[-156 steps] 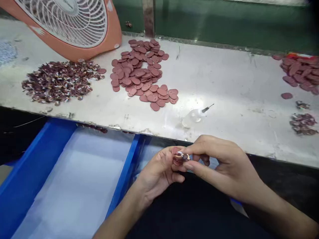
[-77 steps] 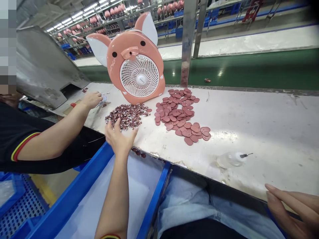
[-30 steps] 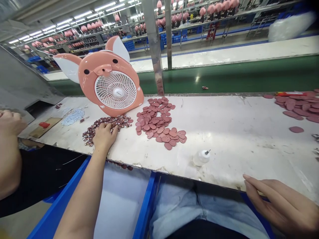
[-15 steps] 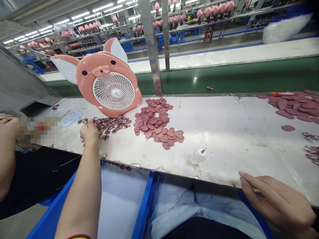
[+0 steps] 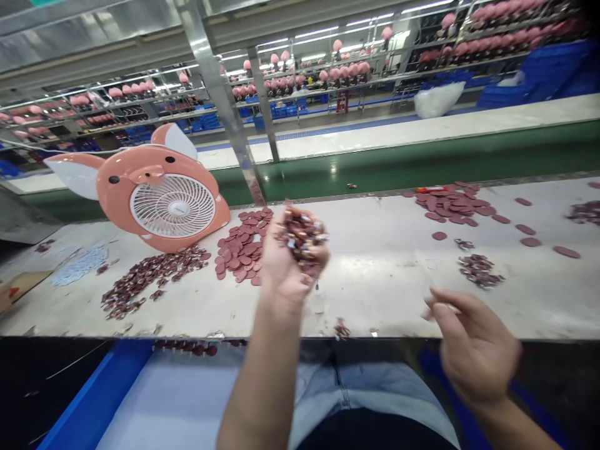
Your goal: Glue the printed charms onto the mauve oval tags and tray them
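Observation:
My left hand (image 5: 288, 259) is raised above the steel bench (image 5: 375, 275), palm up, cupped round a heap of small dark-red and white pieces (image 5: 302, 234). A pile of the same small pieces (image 5: 150, 278) lies on the bench to the left, in front of the pink pig-shaped fan (image 5: 150, 200). Flat red oval discs (image 5: 241, 247) lie just behind my left hand. My right hand (image 5: 471, 340) hovers at the bench's near edge, fingers loosely curled and apart, holding nothing.
More red discs (image 5: 447, 203) and a small heap of dark pieces (image 5: 480, 270) lie on the right of the bench. A blue tray (image 5: 94, 403) sits below the bench at the left. A green conveyor belt (image 5: 422, 159) runs behind the bench.
My left hand scooped a handful from the left pile and carried it right and up to the middle of the bench. My right hand lifted off the bench edge.

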